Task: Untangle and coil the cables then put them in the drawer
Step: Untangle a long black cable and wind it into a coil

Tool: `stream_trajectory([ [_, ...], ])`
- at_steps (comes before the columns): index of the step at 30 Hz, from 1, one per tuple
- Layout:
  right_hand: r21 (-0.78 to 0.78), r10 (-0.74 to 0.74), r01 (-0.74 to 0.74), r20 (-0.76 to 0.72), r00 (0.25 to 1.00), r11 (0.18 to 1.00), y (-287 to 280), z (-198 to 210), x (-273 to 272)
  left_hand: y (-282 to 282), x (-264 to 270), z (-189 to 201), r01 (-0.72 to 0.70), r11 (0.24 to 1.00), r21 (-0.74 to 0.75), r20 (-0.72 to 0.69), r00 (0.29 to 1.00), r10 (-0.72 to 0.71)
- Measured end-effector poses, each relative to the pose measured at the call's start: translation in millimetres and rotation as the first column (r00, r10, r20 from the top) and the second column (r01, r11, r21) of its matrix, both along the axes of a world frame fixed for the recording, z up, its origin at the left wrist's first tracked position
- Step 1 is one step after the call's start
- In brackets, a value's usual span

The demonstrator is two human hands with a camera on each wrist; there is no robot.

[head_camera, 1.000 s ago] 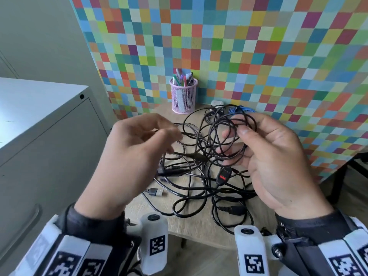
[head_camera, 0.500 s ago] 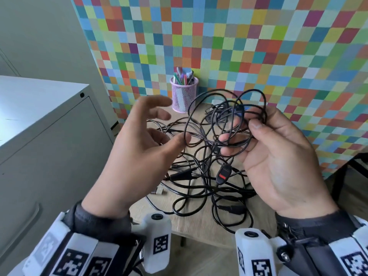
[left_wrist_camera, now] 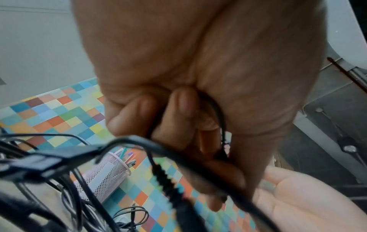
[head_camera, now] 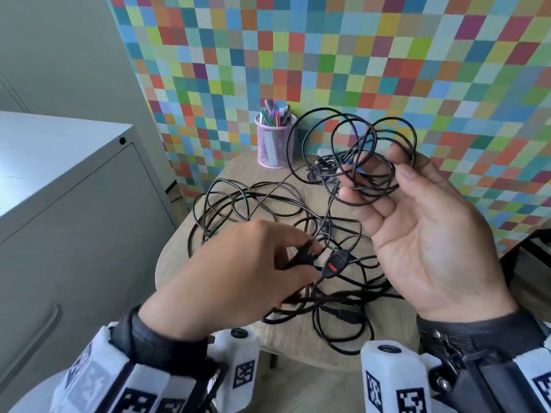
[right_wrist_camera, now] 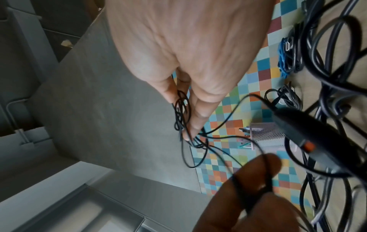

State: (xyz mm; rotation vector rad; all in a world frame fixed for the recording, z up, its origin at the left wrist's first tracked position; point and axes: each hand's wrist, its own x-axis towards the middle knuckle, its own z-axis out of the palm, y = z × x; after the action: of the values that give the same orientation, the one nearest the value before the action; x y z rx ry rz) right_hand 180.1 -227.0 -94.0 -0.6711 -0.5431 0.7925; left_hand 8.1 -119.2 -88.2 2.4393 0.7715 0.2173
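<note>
Coils (head_camera: 369, 156) hang pinched in right hand (head_camera: 423, 234) fingers; left hand (head_camera: 238, 275) fingers pinch plug (head_camera: 302, 257).

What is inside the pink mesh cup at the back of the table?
The pink mesh cup holds several pens and markers, their tops rising above the rim. A pale flat object shows faintly through the mesh; what it is, and the cup's bottom, cannot be seen.

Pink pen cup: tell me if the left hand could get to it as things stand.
Probably yes, once freed: the left hand grips a black cable, and only loose cable loops lie between it and the pen cup.
</note>
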Motion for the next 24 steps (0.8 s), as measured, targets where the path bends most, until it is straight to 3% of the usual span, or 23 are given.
stream_trajectory([
  [6,-0.096,-0.092,0.099,0.069,0.993,0.99,-1,-2,13,11,-11,16,-0.023,0.982,-0.19,0.376,0.922,0.095],
  [9,-0.156,-0.182,0.191,0.07,0.981,0.969,-1,-6,17,22,-18,18,-0.047,0.961,-0.273,0.483,0.857,0.179],
  [11,-0.206,-0.225,0.263,0.19,0.956,0.942,0,-9,17,25,-19,17,-0.019,0.959,-0.284,0.521,0.837,0.171],
  [13,-0.233,-0.26,0.371,0.397,0.88,0.899,0,-12,13,21,-16,15,0.008,0.965,-0.261,0.529,0.838,0.136],
  [15,-0.196,-0.23,0.455,0.654,0.721,0.869,0,-13,8,16,-11,11,0.033,0.973,-0.229,0.534,0.84,0.097],
  [17,-0.202,-0.069,0.396,0.816,0.573,0.896,-2,-10,1,13,-7,7,0.053,0.976,-0.211,0.557,0.827,0.075],
  [19,-0.314,0.148,0.303,0.872,0.466,0.9,-2,-11,-5,12,-4,4,0.067,0.963,-0.261,0.6,0.793,0.107],
  [22,-0.415,0.281,0.311,0.875,0.394,0.855,1,-21,-9,7,-3,10,0.144,0.902,-0.407,0.716,0.663,0.217],
  [24,-0.402,0.235,0.342,0.869,0.436,0.85,3,-22,-10,6,-4,15,0.176,0.864,-0.472,0.767,0.565,0.304],
])
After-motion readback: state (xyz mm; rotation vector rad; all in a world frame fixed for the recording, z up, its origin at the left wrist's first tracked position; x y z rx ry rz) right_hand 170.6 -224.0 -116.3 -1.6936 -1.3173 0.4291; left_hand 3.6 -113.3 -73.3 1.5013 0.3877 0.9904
